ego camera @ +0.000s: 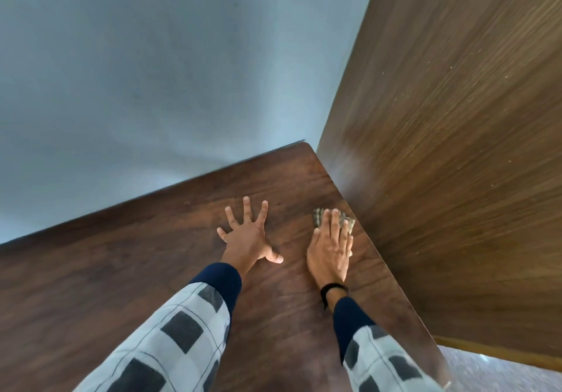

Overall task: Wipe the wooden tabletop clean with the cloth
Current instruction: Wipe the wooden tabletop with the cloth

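Right hand [331, 250], fingers together, flat on cloth [318, 217] w/ cloth under fingertips, right-center; left hand [248, 236] spread on tabletop [121, 270].

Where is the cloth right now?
In the head view, the cloth lies flat under the right hand on the tabletop, near its right edge beside the wooden panel.
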